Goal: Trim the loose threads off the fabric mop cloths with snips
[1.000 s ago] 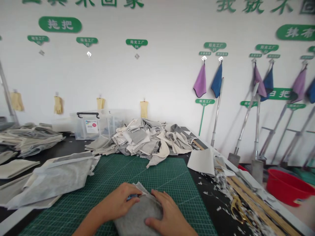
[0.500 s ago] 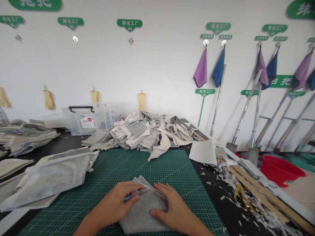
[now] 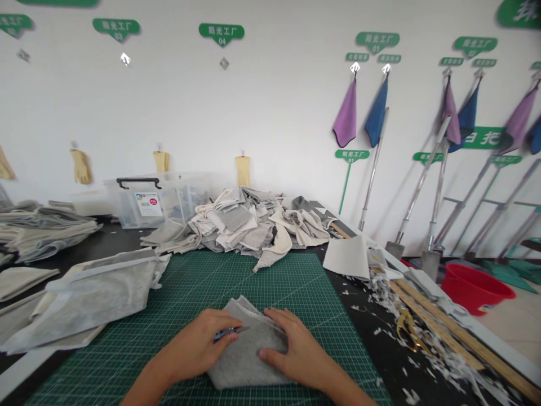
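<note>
My left hand [image 3: 207, 338] is closed around a small blue tool with a pointed metal blade [image 3: 226, 334]; the blade tip reaches over a folded piece of grey cloth [image 3: 247, 363]. Spread flat on the right side of that cloth is my right hand [image 3: 298, 347], thumb and fingers apart. The cloth lies on a green cutting mat [image 3: 203, 282], its pale layered edges pointing away from me between the two hands.
A heap of grey and cream cloth pieces [image 3: 236, 223] lies at the mat's far edge, beside a clear plastic box [image 3: 139, 211]. Cloth stacks [image 3: 97, 299] spread leftward. On the right lie gold-handled scissors [image 3: 406, 327], wooden strips [image 3: 439, 327] and scraps; a red basin [image 3: 477, 287] stands beyond.
The left hand has drawn back slightly from the cloth's top edge, and more of the blue tool and its blade shows. The right hand stays on the cloth. The view has tilted slightly.
</note>
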A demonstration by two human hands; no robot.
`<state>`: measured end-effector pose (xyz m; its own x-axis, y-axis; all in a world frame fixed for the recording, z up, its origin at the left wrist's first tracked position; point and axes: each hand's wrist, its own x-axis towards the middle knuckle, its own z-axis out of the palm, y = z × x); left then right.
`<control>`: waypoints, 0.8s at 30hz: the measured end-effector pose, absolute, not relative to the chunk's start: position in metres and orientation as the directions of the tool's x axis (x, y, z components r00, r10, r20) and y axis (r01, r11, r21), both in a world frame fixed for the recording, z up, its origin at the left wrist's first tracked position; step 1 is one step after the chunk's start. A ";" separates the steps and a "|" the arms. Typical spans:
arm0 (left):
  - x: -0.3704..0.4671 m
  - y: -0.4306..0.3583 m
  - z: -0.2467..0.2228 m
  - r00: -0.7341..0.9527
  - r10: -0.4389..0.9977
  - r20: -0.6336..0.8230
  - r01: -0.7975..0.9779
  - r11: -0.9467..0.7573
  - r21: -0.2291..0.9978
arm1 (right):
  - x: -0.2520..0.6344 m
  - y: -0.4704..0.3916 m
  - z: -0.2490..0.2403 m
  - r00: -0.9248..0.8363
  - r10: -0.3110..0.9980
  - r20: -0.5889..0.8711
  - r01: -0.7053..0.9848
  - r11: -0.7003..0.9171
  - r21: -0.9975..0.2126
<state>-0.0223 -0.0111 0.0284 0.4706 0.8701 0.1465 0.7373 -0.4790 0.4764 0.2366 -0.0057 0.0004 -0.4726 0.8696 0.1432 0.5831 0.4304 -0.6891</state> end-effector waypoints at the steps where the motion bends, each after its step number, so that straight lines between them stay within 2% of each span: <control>1: -0.022 -0.011 0.029 0.477 0.867 0.148 0.733 -0.485 0.477 | 0.237 -0.006 0.000 -0.473 0.869 0.147 0.579 0.432 -0.692; 6: -0.023 -0.012 0.032 0.448 0.879 0.161 0.742 -0.467 0.481 | 0.237 -0.005 0.000 -0.476 0.866 0.150 0.573 0.435 -0.694; 24: -0.023 -0.016 0.036 0.507 0.844 0.175 0.702 -0.522 0.484 | 0.237 -0.003 -0.003 -0.464 0.866 0.185 0.567 0.451 -0.690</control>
